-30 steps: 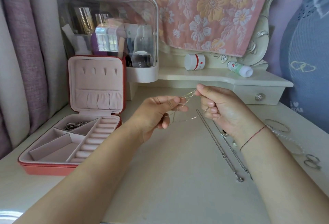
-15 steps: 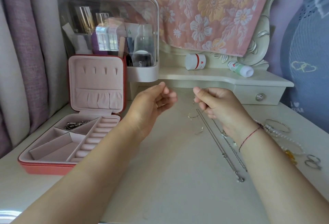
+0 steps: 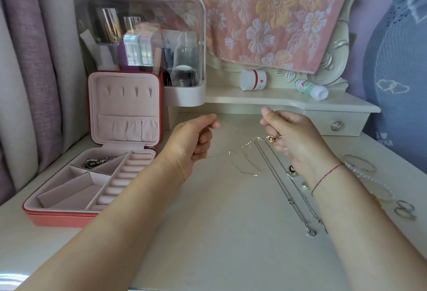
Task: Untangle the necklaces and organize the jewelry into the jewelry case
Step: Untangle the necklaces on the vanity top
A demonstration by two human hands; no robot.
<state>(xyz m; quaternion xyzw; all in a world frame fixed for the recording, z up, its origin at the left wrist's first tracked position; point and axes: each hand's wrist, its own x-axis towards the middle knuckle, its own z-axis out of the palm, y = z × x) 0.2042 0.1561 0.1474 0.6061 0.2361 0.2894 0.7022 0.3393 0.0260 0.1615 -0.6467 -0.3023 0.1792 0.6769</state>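
Observation:
A thin pale-gold necklace (image 3: pixel 246 149) with a small gold bead hangs between my two hands above the white dressing table. My left hand (image 3: pixel 193 142) pinches one end of it; my right hand (image 3: pixel 291 138) grips the other end near the bead. Its slack loops droop to the tabletop between them. The red jewelry case (image 3: pixel 69 216) lies open at the left, pink inside, with a dark metal chain (image 3: pixel 97 162) in its back compartment. Two silver chains (image 3: pixel 291 196) lie stretched on the table under my right wrist.
Bangles (image 3: pixel 360 163), a clear bead bracelet (image 3: pixel 379 186), rings (image 3: pixel 405 208) and small earrings (image 3: pixel 292 170) lie at the right. A clear cosmetics organizer (image 3: pixel 147 43) stands behind the case. A white jar (image 3: pixel 253 80) and a tube (image 3: pixel 312 89) sit on the raised shelf with a drawer knob (image 3: pixel 336 126).
My hands have drawn apart sideways. The left hand let go for a moment, then pinched the chain again, and the necklace now stretches out between them with loops hanging down.

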